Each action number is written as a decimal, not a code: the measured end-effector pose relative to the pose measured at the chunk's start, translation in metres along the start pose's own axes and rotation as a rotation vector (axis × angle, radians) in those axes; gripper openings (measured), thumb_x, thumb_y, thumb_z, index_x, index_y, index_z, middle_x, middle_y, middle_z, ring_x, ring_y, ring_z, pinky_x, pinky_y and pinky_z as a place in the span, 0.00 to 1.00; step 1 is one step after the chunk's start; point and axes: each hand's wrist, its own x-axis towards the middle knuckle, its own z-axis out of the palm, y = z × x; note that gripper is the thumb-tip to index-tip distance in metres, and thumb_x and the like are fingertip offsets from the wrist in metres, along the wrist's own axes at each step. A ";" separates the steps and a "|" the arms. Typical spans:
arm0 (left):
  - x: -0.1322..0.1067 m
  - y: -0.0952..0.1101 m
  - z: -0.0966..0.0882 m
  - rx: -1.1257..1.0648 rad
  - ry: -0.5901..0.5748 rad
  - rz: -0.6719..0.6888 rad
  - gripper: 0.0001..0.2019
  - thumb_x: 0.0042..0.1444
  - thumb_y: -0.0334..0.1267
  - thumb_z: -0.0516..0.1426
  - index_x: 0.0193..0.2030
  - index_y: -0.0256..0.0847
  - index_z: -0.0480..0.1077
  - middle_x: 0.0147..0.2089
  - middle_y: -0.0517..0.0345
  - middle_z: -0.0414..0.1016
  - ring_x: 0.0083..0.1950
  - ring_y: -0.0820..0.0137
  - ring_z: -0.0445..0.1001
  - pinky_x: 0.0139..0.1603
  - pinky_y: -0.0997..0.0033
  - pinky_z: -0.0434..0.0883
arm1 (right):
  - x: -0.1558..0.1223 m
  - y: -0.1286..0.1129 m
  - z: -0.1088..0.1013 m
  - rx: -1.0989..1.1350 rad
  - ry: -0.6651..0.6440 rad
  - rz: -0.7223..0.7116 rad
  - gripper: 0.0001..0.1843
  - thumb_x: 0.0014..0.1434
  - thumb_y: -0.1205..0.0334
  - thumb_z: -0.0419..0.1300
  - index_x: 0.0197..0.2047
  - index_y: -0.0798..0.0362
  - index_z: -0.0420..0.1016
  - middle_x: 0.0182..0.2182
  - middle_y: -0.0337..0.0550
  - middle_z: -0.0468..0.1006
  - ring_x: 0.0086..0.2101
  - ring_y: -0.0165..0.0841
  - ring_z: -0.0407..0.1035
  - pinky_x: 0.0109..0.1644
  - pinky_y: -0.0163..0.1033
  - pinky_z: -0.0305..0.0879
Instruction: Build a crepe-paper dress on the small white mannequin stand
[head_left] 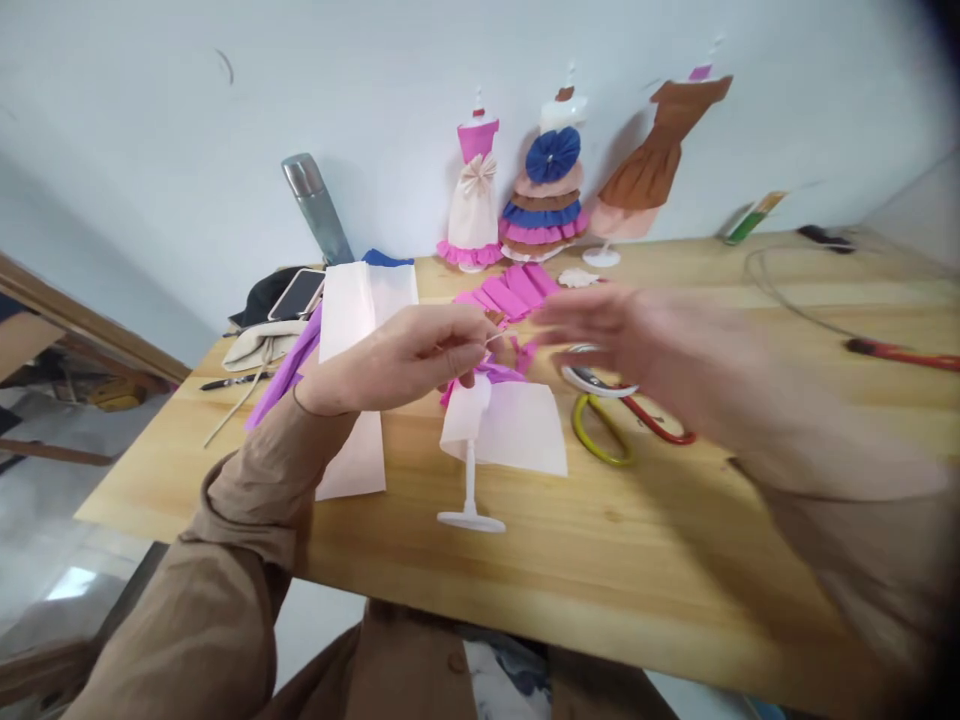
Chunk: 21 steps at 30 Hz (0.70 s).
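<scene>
My left hand [405, 355] is closed in a pinch on the top of a small white dress-form stand [471, 470] wrapped in pale pink paper, which I hold above the wooden table [600, 560]. A thin thread or pin shows at my fingertips. My right hand [637, 340] is blurred by motion just to the right, fingers stretched toward the left hand. Pink pleated paper strips [510, 292] lie right behind both hands.
Scissors with red and yellow handles [622, 415] lie under my right hand. A pale pink sheet [360, 310] and purple paper lie at left, near a phone [298, 293] and a metal bottle [315, 205]. Three dressed mini mannequins [546, 195] stand against the wall.
</scene>
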 end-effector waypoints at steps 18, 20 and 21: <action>-0.025 0.000 0.017 0.221 0.063 -0.106 0.10 0.64 0.34 0.50 0.31 0.38 0.64 0.28 0.61 0.68 0.29 0.76 0.66 0.31 0.75 0.63 | 0.020 0.011 0.045 0.482 -0.245 0.307 0.14 0.48 0.55 0.71 0.24 0.54 0.73 0.21 0.38 0.74 0.19 0.24 0.64 0.21 0.31 0.63; -0.028 -0.001 0.022 0.257 0.103 -0.126 0.11 0.63 0.33 0.51 0.28 0.39 0.62 0.25 0.64 0.65 0.27 0.77 0.63 0.29 0.75 0.61 | 0.016 0.007 0.043 0.383 -0.182 0.195 0.15 0.50 0.54 0.70 0.24 0.53 0.72 0.20 0.37 0.73 0.19 0.24 0.62 0.22 0.32 0.62; -0.030 -0.001 0.025 0.275 0.133 -0.144 0.12 0.63 0.33 0.51 0.27 0.39 0.61 0.24 0.65 0.63 0.25 0.78 0.61 0.29 0.75 0.60 | 0.013 0.005 0.042 0.328 -0.143 0.147 0.15 0.51 0.53 0.69 0.24 0.53 0.72 0.20 0.37 0.73 0.19 0.24 0.62 0.23 0.33 0.62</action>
